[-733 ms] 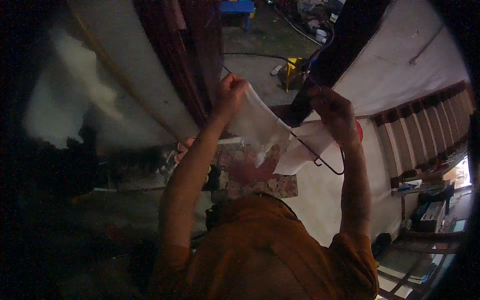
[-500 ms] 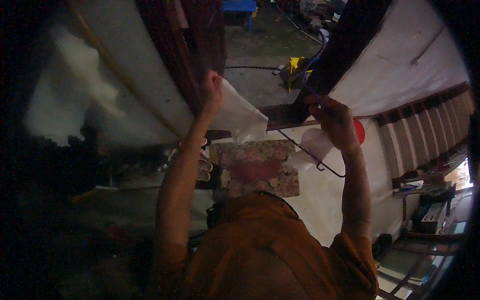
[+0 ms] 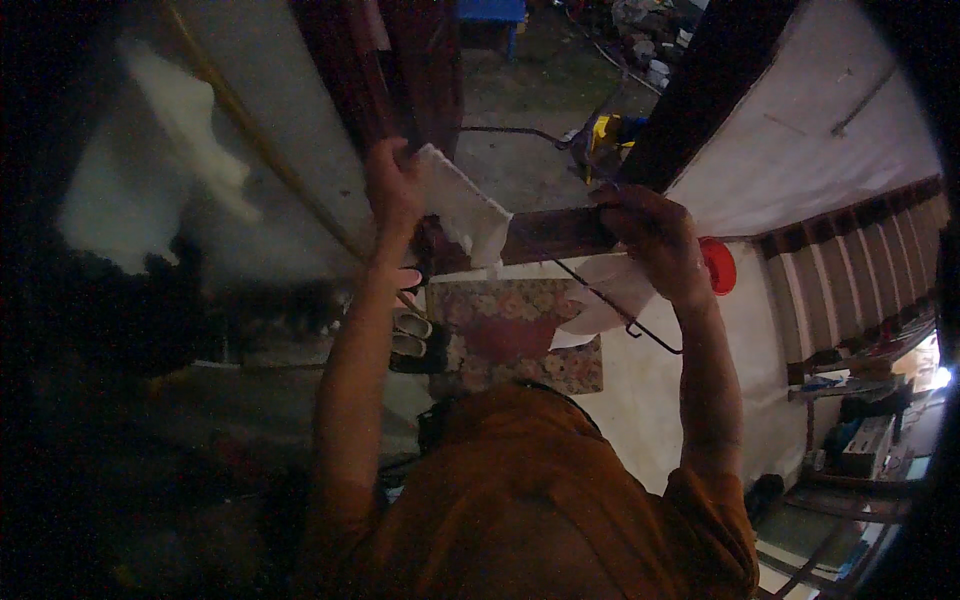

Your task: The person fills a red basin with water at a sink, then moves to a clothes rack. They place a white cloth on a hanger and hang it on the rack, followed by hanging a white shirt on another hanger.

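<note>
Dim light fills the place, and much of the left side is too dark to read. Below the raised arms lies a pale floor (image 3: 690, 400), and on it a patterned rug (image 3: 520, 335) with flowers in red and beige. Just beside the rug's left edge stands a pair of light sandals (image 3: 410, 338). A white wall (image 3: 800, 130) bends along the right side, with a dark beam (image 3: 715, 90) crossing in front of it, and lower on the right a row of brown steps (image 3: 860, 280) is seen. A small red round thing (image 3: 718, 265) sits near the wrist of the right hand. Far at the top there is a yellow object (image 3: 605, 135) on grey ground.

The person wears an orange shirt (image 3: 540, 500) and lifts both arms. The left hand (image 3: 395, 190) closes its fingers on the upper corner of a white cloth (image 3: 465, 215), pinching it. The right hand (image 3: 655, 240) is curled around the top of a thin wire hanger (image 3: 620, 310), with the fingers pressed together; whether it also grips the cloth, one cannot tell. The cloth hangs between the two hands, above the rug, and its lower part falls behind the hanger.
</note>
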`<state>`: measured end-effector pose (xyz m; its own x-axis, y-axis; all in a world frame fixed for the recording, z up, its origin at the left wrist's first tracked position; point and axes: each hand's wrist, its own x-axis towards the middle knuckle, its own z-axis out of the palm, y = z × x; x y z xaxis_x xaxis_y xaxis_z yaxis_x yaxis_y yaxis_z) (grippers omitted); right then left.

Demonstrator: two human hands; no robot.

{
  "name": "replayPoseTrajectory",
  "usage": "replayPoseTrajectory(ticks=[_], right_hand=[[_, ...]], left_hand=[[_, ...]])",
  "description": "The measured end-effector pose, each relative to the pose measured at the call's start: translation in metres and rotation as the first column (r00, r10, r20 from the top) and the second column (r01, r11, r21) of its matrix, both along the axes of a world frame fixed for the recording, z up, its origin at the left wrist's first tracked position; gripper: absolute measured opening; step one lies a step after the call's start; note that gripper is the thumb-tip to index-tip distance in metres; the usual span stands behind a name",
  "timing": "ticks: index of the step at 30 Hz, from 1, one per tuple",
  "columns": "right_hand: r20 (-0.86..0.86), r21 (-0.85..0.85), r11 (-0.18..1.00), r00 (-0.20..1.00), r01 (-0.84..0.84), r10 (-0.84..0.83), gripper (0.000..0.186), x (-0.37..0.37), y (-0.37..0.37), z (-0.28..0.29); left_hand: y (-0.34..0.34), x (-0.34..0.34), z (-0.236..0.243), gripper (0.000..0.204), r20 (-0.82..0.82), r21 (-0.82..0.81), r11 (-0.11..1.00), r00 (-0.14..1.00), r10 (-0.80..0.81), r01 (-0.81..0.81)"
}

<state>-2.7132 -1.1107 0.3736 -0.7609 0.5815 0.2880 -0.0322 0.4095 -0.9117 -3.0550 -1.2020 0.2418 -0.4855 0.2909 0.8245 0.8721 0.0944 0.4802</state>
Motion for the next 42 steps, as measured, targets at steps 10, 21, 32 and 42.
replayPoseTrajectory(ticks=[10, 21, 32, 42], right_hand=[[-0.017, -0.104, 0.988, 0.993, -0.118, 0.117, 0.027, -0.006, -0.001, 0.003], [-0.039, -0.112, 0.994, 0.999, -0.005, 0.001, 0.018, -0.003, 0.005, -0.027], [-0.06, -0.058, 0.993, 0.993, 0.102, -0.106, 0.02, 0.008, 0.021, -0.018], [0.009, -0.13, 0.988, 0.996, 0.084, -0.084, 0.018, -0.011, 0.032, -0.041]], left_hand=[[0.004, 0.125, -0.019, 0.028, 0.187, -0.256, 0.921, 0.95, -0.249, 0.292], [0.01, 0.116, -0.037, 0.025, 0.353, -0.293, 0.792, 0.831, -0.431, 0.535], [0.041, 0.115, -0.05, 0.018, 0.367, -0.243, 0.866, 0.868, -0.335, 0.437], [0.033, 0.119, 0.066, 0.009, 0.167, -0.335, 0.748, 0.817, -0.551, 0.573]])
